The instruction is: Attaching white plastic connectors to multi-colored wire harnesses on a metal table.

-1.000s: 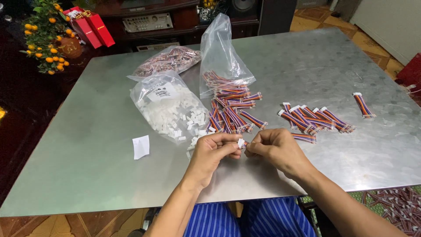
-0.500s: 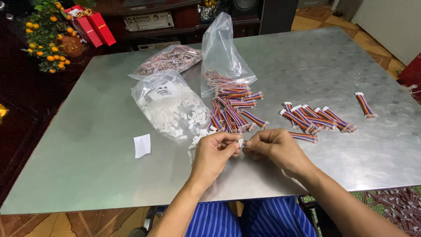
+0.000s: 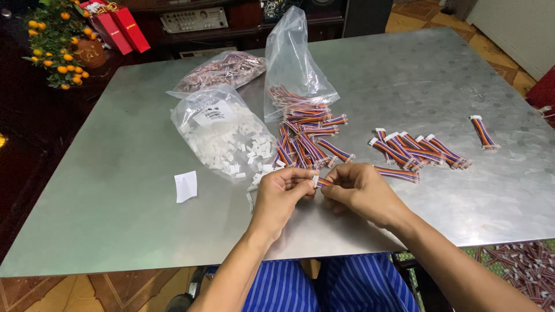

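My left hand (image 3: 281, 195) and my right hand (image 3: 359, 190) meet above the near edge of a metal table (image 3: 133, 231). Together they pinch one short multicoloured ribbon cable (image 3: 324, 182) with a small white connector at its left end. Just beyond my hands lies a loose pile of the same cables (image 3: 306, 138). To the right lies a second group of cables (image 3: 416, 151) with white connectors on their ends. A clear bag of small white connectors (image 3: 222, 136) lies open to the left of the pile, with some spilled out.
An upright clear bag (image 3: 296, 63) stands behind the cable pile. Another bag of reddish parts (image 3: 222, 69) lies at the back. A single cable (image 3: 482, 132) lies far right, a white paper scrap (image 3: 186, 186) to the left. A small orange-fruited tree (image 3: 58, 43) and red boxes (image 3: 118, 29) stand beyond the table.
Both hands stay in the same place, with small finger movements on the cable. Nothing else on the table has moved.
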